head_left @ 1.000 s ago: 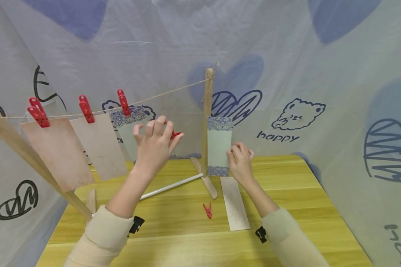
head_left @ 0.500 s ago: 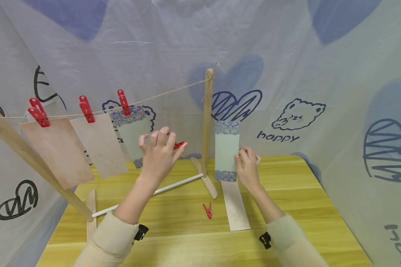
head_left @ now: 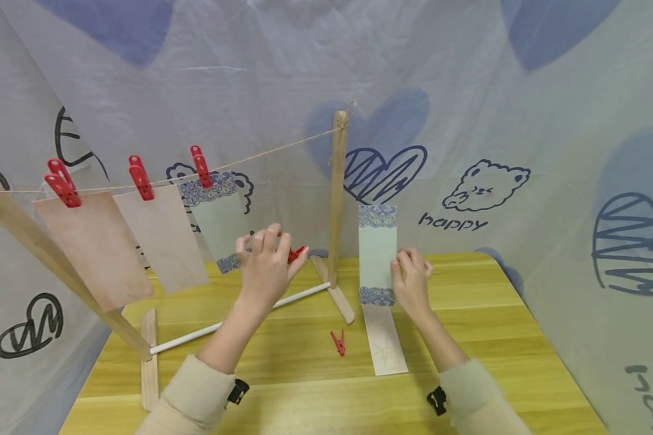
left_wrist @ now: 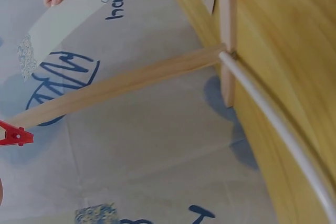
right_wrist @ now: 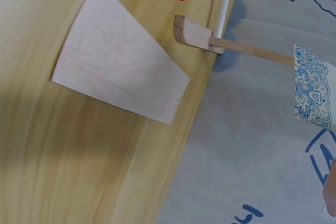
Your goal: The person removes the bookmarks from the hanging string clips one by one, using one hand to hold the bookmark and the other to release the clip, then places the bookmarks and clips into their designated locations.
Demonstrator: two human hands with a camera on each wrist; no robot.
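Note:
My left hand (head_left: 266,266) pinches a red clothespin (head_left: 296,254) between thumb and fingers, below the string. In the left wrist view, that clothespin (left_wrist: 17,135) shows at the left edge. By its right edge, my right hand (head_left: 412,279) holds up a pale green paper card (head_left: 378,257) with blue patterned bands at top and bottom. The card hangs upright in the air, right of the wooden post (head_left: 336,199). Three papers hang from the twine (head_left: 277,149) on red clothespins: a pinkish one (head_left: 95,248), a whitish one (head_left: 163,238) and a blue-banded one (head_left: 217,220).
On the wooden table (head_left: 495,338) lie a loose red clothespin (head_left: 338,343) and a pale paper card (head_left: 383,347), partly behind the held card. A white rod (head_left: 190,336) joins the feet of the two posts. Behind stands a printed cloth (head_left: 283,66).
Both hands have moved down and to the right, the left with its clothespin and the right with its card. The hanging papers stay on the twine.

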